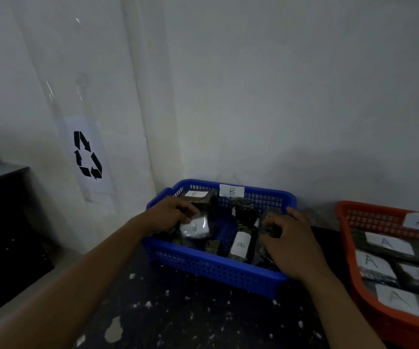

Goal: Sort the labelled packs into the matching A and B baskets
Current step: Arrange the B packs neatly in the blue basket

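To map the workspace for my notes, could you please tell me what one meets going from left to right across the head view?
Black cabinet → recycling sign → left hand → B label on the blue basket → right hand → orange basket.

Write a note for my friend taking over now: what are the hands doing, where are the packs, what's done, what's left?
Left hand: grips a white-labelled pack inside the blue B basket.
Right hand: fingers curled on a dark pack at that basket's right side.
Done: A-labelled packs lie in the orange A basket; a B-labelled pack lies in the blue one.
Left: check both held packs' labels, unreadable here.
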`<act>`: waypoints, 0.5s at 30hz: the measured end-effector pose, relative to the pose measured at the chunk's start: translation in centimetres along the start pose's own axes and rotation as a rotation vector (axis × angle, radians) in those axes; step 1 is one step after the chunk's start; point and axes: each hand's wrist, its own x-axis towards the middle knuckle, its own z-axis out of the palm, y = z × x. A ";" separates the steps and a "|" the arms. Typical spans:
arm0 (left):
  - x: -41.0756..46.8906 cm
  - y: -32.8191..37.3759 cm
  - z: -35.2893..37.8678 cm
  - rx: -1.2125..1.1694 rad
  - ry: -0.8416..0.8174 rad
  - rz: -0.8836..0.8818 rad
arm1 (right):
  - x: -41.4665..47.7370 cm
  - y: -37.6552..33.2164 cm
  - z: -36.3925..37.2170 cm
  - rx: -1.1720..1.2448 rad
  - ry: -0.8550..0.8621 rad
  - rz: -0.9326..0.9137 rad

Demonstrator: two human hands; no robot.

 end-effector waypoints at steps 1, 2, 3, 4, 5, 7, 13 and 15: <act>0.2 0.1 0.1 0.152 -0.056 0.001 | 0.0 0.0 0.0 0.003 -0.003 0.000; 0.4 0.3 0.2 0.317 -0.092 0.022 | 0.0 0.0 0.0 0.005 -0.006 -0.002; 0.6 0.7 0.5 0.463 -0.094 0.062 | 0.0 0.0 0.1 0.005 -0.008 -0.004; 0.9 1.2 0.8 0.565 -0.060 0.114 | 0.0 0.0 0.1 0.004 -0.008 -0.006; 1.1 1.9 1.2 0.617 -0.004 0.166 | 0.1 0.1 0.0 0.002 -0.009 -0.006; 2.0 3.3 2.1 0.628 0.069 0.251 | 0.1 0.2 0.0 -0.001 -0.015 0.001; 7.1 7.3 7.2 0.605 -0.057 0.267 | 0.2 0.4 -0.3 0.169 0.074 -0.045; 8.3 7.6 8.9 0.646 -0.025 0.224 | 0.1 0.5 -0.4 0.333 0.131 0.006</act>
